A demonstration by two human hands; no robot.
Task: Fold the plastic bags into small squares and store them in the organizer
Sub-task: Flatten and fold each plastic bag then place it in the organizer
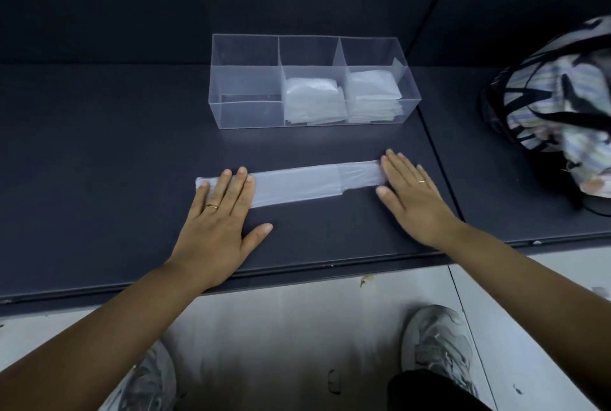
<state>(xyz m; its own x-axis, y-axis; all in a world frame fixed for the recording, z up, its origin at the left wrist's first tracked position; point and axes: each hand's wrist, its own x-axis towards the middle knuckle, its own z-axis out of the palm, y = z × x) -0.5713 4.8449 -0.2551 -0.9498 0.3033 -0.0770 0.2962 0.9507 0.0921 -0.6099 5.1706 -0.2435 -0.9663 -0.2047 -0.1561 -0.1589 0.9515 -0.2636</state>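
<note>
A translucent plastic bag (pixel 297 184), folded into a long narrow strip, lies flat on the dark table (pixel 99 162). My left hand (pixel 218 218) rests palm down with spread fingers on the strip's left end. My right hand (pixel 410 195) lies flat at the strip's right end, fingertips touching it. Behind the strip stands a clear organizer (pixel 246 114) with three compartments. Its middle compartment holds folded bags (pixel 312 101), its right compartment holds a stack of folded bags (pixel 373 93), and its left one shows nothing inside.
A bundle of striped bags with black handles (pixel 555 119) sits at the right on the adjoining table. The table's front edge (pixel 297 270) runs just below my wrists, with floor and my shoes beneath. A dark wall stands behind the organizer.
</note>
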